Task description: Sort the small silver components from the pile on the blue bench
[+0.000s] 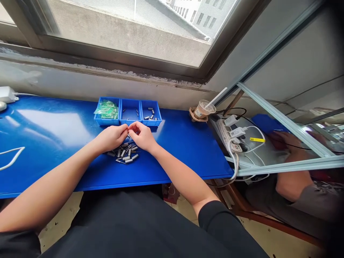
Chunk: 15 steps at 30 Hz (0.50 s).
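Both hands are meeting over a blue table, left hand and right hand with fingertips bunched together, so whatever's in between is mostly hidden. Right under them there's a messy little pile of small silvery cylinders, some with thin pins or shafts. Just behind sit three blue bins side by side: the left bin is stuffed with green pieces, while the middle bin and right bin hold just a few small parts. Off to the right: an iced-looking drink in a cardboard holder, then a pretty crowded power strip. Another person's arm shows past the metal frame.
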Available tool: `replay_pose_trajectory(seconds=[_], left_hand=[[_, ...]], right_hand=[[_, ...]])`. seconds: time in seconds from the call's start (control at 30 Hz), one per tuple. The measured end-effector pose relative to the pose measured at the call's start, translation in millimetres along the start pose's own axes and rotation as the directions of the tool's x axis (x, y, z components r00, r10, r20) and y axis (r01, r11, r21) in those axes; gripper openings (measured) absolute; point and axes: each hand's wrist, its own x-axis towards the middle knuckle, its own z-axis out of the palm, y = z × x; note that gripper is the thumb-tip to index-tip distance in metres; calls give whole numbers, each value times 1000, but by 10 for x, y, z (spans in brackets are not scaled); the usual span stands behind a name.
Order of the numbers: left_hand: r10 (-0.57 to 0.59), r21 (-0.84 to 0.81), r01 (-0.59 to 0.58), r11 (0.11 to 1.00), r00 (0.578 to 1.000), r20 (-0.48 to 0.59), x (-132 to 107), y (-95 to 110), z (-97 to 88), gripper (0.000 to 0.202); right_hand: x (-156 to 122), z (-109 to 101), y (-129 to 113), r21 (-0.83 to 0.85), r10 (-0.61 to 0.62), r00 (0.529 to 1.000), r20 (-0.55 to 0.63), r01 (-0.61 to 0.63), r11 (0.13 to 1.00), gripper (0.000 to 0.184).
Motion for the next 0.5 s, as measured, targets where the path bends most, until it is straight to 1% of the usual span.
replay_pose_trajectory(seconds=[0.33, 0.5], left_hand=[[-2, 60, 0, 998, 1000, 22, 6, -17, -1, 25], [24, 96, -26, 995, 1000, 20, 15, -56, 19, 27]], right_hand=[[-23, -11, -31, -2, -4, 1000, 30, 4, 1000, 12], [-25, -17, -18, -25, -10, 999, 45, 11, 1000, 12]])
